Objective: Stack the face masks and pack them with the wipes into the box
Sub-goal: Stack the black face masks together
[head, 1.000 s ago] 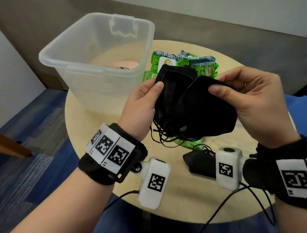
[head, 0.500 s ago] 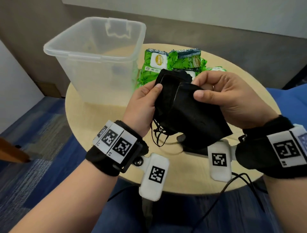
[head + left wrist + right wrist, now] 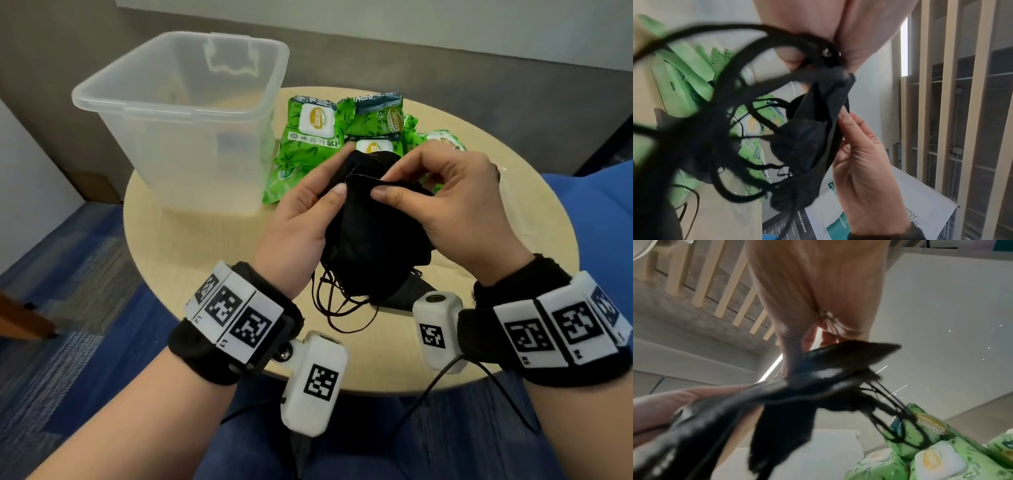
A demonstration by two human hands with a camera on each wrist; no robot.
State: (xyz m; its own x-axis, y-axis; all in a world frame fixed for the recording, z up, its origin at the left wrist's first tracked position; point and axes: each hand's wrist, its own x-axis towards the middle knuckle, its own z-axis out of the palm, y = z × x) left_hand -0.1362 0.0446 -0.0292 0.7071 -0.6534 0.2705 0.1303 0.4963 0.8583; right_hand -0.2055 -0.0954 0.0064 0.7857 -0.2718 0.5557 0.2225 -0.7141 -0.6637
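Both hands hold a bunch of black face masks above the round table. My left hand grips the bunch's left side with thumb on top. My right hand pinches the top edge of the front mask between thumb and forefinger. Ear loops dangle below. Another black mask lies on the table under the hands. Green wipes packs lie behind the masks. The clear plastic box stands at the back left. The masks and loops fill the left wrist view; the masks show blurred in the right wrist view.
The table's front edge is close to my lap. Blue carpet lies to the left and a blue seat at the right. Camera cables hang from the wrists near the front edge.
The right hand has brought its mask over onto the left hand's bunch, so the masks now overlap. The head view has pulled back and up.
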